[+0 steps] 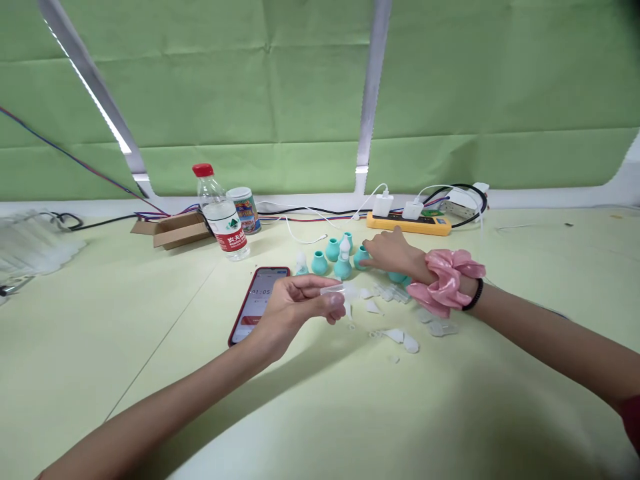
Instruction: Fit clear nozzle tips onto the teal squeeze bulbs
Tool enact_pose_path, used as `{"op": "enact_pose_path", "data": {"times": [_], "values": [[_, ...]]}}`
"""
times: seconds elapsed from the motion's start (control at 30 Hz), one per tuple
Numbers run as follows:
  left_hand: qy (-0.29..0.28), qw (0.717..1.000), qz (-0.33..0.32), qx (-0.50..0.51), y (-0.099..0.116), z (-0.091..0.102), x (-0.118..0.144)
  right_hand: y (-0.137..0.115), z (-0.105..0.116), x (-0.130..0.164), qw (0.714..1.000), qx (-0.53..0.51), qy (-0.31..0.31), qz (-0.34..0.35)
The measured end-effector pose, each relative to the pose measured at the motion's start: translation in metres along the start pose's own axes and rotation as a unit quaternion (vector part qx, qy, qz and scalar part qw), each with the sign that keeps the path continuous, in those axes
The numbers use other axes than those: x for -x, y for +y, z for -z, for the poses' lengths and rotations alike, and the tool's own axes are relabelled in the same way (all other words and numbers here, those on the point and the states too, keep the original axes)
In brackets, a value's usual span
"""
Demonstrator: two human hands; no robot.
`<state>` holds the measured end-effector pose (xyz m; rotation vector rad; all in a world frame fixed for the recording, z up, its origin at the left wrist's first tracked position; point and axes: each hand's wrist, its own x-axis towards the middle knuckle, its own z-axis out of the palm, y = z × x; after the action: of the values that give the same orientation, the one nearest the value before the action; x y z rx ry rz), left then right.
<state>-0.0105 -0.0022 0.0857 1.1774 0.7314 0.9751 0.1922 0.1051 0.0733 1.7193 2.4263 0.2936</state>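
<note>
My left hand [300,307] pinches a small clear plastic tube [336,289] between thumb and fingers, held above the table. My right hand [395,253] reaches further out, its fingertips closed on a small teal rubber bulb [361,258]. Several more teal bulbs [319,263] stand upright around it, with open necks. A white tip [345,249] sits on one bulb [343,269], and another white tip [301,261] rises behind my left hand. Under my right wrist lie clear plastic tubes [393,292], and nearer to me are loose white pieces [395,335] and tiny rings.
A phone [257,293] showing a timer lies left of my left hand. Behind it stand a water bottle [225,227] and a can [245,210], beside a cardboard box [183,230]. A yellow power strip [410,224] with chargers and cables runs along the back.
</note>
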Motion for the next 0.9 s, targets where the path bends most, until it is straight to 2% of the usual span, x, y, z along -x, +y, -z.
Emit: {"op": "enact_pose_path", "data": {"times": [0.17,0.37,0.5,0.6,0.67,0.73,0.9], "values": [[-0.007,1.000,-0.012,0.010,0.001,0.000,0.002,0.000,-0.005,0.000,1.000,-0.014,0.015,0.021],[0.005,1.000,-0.020,-0.011,0.001,-0.001,0.003,0.002,0.000,0.009,0.998,-0.029,0.055,0.023],[-0.009,1.000,-0.017,-0.017,0.000,-0.002,0.006,0.005,0.008,0.023,0.982,-0.103,0.157,0.030],[-0.016,1.000,-0.008,-0.025,0.000,-0.003,0.007,0.005,0.013,0.042,0.946,-0.194,0.254,0.053],[-0.010,0.999,-0.006,-0.030,-0.001,-0.004,0.007,0.000,0.016,0.059,0.920,-0.247,0.296,0.069],[-0.008,1.000,-0.003,-0.026,-0.004,-0.005,0.006,-0.009,0.015,0.078,0.898,-0.315,0.294,0.091],[-0.016,0.999,0.026,-0.014,-0.018,-0.008,0.002,-0.043,-0.003,0.118,0.840,-0.489,0.188,0.137]]}}
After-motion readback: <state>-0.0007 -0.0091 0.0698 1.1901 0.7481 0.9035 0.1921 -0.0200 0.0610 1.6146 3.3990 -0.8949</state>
